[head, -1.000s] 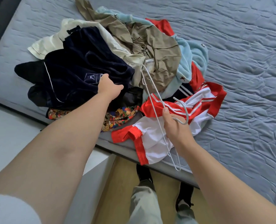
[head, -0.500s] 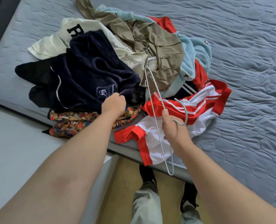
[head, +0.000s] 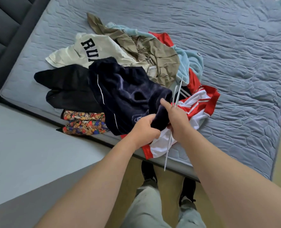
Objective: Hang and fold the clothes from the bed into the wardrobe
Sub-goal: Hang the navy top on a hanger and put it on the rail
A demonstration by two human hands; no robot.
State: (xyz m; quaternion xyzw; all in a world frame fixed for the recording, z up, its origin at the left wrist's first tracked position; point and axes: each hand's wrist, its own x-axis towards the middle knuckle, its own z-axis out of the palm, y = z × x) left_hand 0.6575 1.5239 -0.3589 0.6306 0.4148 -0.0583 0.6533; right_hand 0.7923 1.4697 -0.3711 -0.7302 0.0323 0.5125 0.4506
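At the near edge of the bed (head: 235, 63), the left hand (head: 144, 127) has its fingers curled tightly around a bunched corner of the navy velvet garment (head: 128, 91), which lies on top of the heap. The right hand (head: 177, 119), just beside it, grips a white wire hanger (head: 167, 149) with its forefinger stretched out against the navy cloth. The hanger crosses the red and white jersey (head: 200, 102). Behind lie a cream top with dark lettering (head: 93, 50), a khaki jacket (head: 156, 56), a pale blue fleece (head: 190, 63), a black garment (head: 67, 86) and a bright patterned piece (head: 83, 122).
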